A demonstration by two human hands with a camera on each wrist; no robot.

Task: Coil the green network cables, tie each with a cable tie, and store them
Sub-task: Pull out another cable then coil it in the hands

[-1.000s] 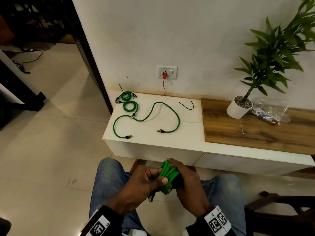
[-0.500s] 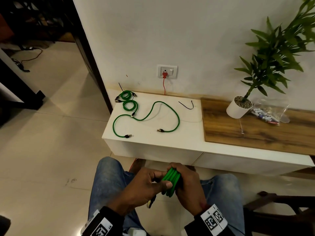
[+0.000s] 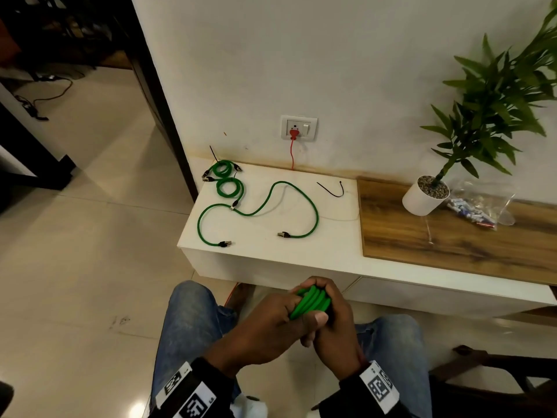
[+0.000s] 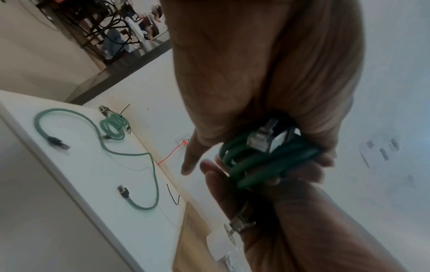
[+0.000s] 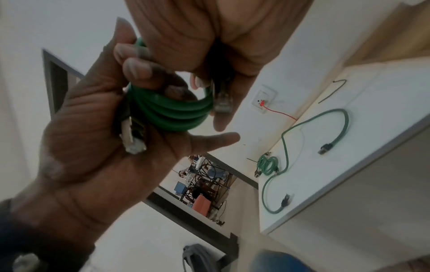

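Over my lap, both hands hold a tightly wound green cable coil (image 3: 312, 300). My left hand (image 3: 280, 316) wraps it from the left, thumb across the loops. My right hand (image 3: 334, 315) curls round its right side. In the right wrist view the coil (image 5: 172, 112) shows several loops with one plug (image 5: 223, 100) against my right fingers and another plug (image 5: 133, 137) in my left palm. A loose green cable (image 3: 259, 206), two small tied coils (image 3: 224, 169) (image 3: 229, 188) and a black cable tie (image 3: 331, 190) lie on the white cabinet (image 3: 271, 254).
A wooden board (image 3: 452, 236) covers the cabinet's right part, with a white potted plant (image 3: 425, 197) and a clear plastic bag (image 3: 482, 206) on it. A red cord hangs from the wall socket (image 3: 298, 128). Tiled floor lies to the left.
Both hands have closed more tightly round the coil and moved it slightly up and right. The plug that hung below my left hand is now hidden in the head view.
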